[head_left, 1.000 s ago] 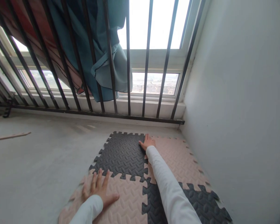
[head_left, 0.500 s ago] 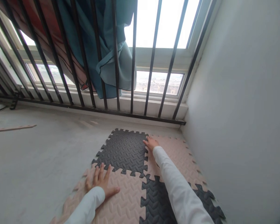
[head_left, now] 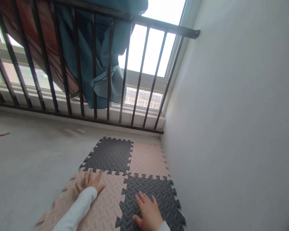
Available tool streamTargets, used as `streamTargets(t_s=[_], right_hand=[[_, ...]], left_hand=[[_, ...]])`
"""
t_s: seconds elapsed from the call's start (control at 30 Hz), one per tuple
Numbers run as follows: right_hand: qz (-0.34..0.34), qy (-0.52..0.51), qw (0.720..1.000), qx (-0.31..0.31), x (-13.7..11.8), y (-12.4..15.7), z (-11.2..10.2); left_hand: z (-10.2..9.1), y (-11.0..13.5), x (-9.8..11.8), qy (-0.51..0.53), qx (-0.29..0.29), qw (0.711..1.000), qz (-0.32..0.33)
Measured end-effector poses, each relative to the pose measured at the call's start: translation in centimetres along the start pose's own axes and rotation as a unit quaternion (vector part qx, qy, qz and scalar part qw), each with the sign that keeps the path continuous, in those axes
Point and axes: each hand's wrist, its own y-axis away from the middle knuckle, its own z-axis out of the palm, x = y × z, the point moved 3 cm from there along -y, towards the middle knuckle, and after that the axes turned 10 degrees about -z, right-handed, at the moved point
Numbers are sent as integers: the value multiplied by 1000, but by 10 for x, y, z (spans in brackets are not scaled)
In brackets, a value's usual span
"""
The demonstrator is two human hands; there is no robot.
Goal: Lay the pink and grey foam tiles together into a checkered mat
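Note:
Four interlocking foam puzzle tiles lie on the floor in a two-by-two square: a dark grey tile (head_left: 107, 156) and a pink-beige tile (head_left: 148, 159) at the far side, a pink-beige tile (head_left: 106, 205) and a dark grey tile (head_left: 149, 192) at the near side. My left hand (head_left: 89, 181) lies palm down on the near pink-beige tile, fingers apart, holding nothing. My right hand (head_left: 146, 211) rests palm down on the near dark grey tile, also holding nothing. White sleeves cover both forearms.
Black iron window bars (head_left: 93, 64) rise from a low rail, with a teal curtain (head_left: 85, 64) and a red-brown cloth (head_left: 31, 35) behind them. A white wall (head_left: 231, 128) bounds the right side. Grey concrete floor (head_left: 33, 160) spreads left, with a wooden strip (head_left: 0, 134) at the edge.
My right hand has moved from the far pink-beige tile back to the near dark grey tile. My left hand stays on its tile. The view has tilted, and the mat appears smaller and further left.

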Motion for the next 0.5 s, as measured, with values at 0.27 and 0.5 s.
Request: streamTargets(t_s=[0.27, 0.5], right_hand=[[162, 71, 984, -7, 52, 77, 30], [176, 95, 980, -17, 81, 85, 36]], left_hand=[[18, 108, 54, -39, -73, 973, 217], [19, 85, 88, -9, -152, 960, 236]])
